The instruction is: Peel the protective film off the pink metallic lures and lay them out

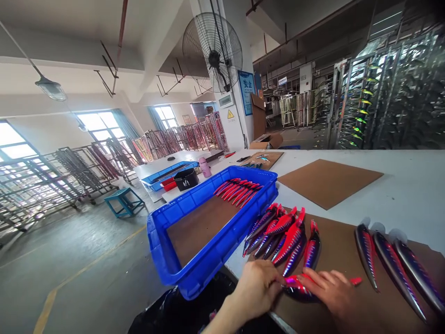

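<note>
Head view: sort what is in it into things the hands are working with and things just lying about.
In hand:
- left hand and right hand, both on one red-purple lure
- pile of lures on the brown board
- blue crate with a row of lures

Lying about:
- three dark lures
- spare board
- black tub
- pink bottle
- wall fan

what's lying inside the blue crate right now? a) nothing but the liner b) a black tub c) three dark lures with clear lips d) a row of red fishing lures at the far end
d: the blue crate holds a row of red fishing lures at its far end, lying on a brown cardboard liner.
</note>
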A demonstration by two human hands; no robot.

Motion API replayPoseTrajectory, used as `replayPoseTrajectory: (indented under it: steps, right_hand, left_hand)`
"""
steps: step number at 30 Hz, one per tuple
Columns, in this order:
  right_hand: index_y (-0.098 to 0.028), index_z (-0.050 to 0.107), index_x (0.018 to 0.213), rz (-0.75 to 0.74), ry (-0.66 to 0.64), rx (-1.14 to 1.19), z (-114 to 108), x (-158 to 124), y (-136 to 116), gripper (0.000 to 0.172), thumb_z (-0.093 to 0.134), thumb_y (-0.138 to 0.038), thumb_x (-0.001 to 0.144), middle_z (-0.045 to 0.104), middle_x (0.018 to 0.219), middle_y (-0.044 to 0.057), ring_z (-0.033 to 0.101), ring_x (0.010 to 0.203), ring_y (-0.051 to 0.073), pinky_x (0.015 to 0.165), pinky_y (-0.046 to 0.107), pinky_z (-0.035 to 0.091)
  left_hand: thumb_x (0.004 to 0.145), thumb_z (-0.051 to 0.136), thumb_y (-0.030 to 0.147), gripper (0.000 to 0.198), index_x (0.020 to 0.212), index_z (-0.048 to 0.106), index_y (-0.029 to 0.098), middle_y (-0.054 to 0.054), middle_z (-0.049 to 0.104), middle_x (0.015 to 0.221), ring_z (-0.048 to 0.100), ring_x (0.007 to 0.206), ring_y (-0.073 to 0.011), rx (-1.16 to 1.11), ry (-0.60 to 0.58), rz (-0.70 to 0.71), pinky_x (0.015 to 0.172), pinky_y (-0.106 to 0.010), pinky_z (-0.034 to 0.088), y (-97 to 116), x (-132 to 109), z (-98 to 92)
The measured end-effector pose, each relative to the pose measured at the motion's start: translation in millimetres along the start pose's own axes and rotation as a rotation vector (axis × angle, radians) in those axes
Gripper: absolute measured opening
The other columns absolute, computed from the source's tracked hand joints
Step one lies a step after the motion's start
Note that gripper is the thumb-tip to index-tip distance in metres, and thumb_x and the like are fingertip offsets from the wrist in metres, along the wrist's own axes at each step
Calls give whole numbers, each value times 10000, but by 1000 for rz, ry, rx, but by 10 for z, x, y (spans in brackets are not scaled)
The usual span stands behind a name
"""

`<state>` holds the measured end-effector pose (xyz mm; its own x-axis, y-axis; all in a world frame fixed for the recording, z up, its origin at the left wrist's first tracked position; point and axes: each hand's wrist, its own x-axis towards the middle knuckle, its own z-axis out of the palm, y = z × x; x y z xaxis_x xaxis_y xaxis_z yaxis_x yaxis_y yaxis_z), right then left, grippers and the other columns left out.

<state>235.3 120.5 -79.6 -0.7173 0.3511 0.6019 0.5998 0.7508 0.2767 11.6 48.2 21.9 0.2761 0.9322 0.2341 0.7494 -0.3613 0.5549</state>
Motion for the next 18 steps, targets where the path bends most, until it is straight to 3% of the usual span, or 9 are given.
replayPoseTrajectory:
  steps: [5,10,13,18]
  right_hand:
    - [-368,684,997,48,37,38,-4,4,-79,585,435,92,737,754,1004,-68,654,735,192,717,366,424]
    - [-370,677,972,114,239,139,35,0,-145,385,475,-57,873,757,968,-77,636,786,184,789,359,416]
    - [-379,672,997,119,249,203,51,-35,-145,386,478,-63,887,757,992,-70,646,849,184,846,370,420]
    - [-353,633,1186,191,80,428,58,-140,-118,425,417,-129,897,712,1170,-5,674,973,210,859,383,501]
  left_hand:
    - [614,569,-3,254,646,728,193,6,659,626,576,634,-153,-370,10,-298,617,-258,385,56,27,-2]
    - [583,660,157,89,648,720,151,62,514,477,373,450,-77,-760,-2,-563,473,-217,236,-48,38,-27]
    - [521,730,292,221,659,690,125,39,553,493,402,407,-70,-1043,-20,-682,441,-207,285,-114,14,6]
    - [447,821,365,364,670,637,144,17,604,570,527,509,-71,-1455,100,-739,554,-186,420,-8,11,199]
